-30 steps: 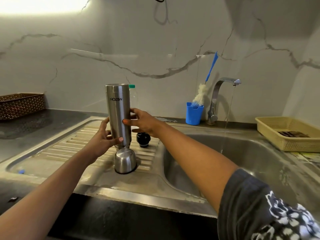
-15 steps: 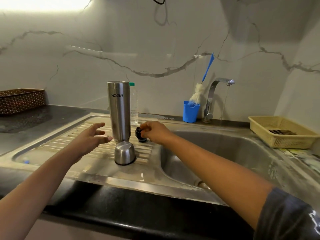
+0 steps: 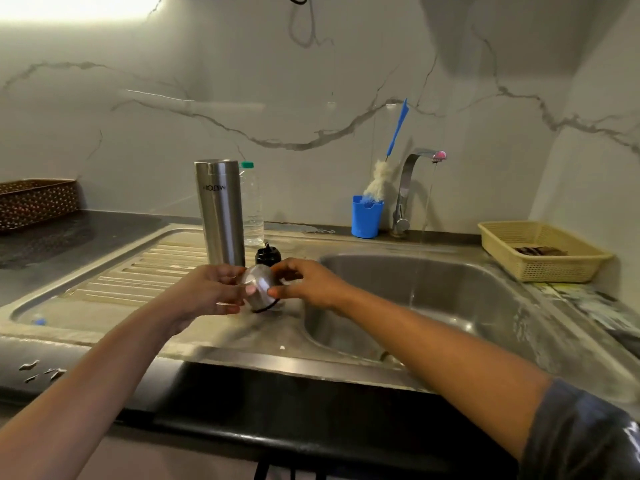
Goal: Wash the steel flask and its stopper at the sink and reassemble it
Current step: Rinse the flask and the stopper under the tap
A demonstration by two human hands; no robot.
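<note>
The steel flask body (image 3: pixel 220 213) stands upside down on the ribbed drainboard (image 3: pixel 138 271), with no hand on it. Just right of it sits the black stopper (image 3: pixel 267 255), also untouched. In front of both, the steel cap (image 3: pixel 259 289) is tilted and raised a little off the drainboard. My left hand (image 3: pixel 207 294) holds it from the left, thumb across its side. My right hand (image 3: pixel 304 282) pinches it from the right with fingertips and thumb.
The tap (image 3: pixel 412 188) runs a thin stream into the sink basin (image 3: pixel 450 306). A blue cup (image 3: pixel 366 216) with a brush stands beside the tap. A clear plastic bottle (image 3: pixel 252 206) stands behind the flask. A yellow basket (image 3: pixel 540 251) sits at right, a brown basket (image 3: pixel 34 202) at left.
My right hand left the black stopper and came to the steel cap. My left hand closed in on the cap too, and the cap went from standing to tilted and raised.
</note>
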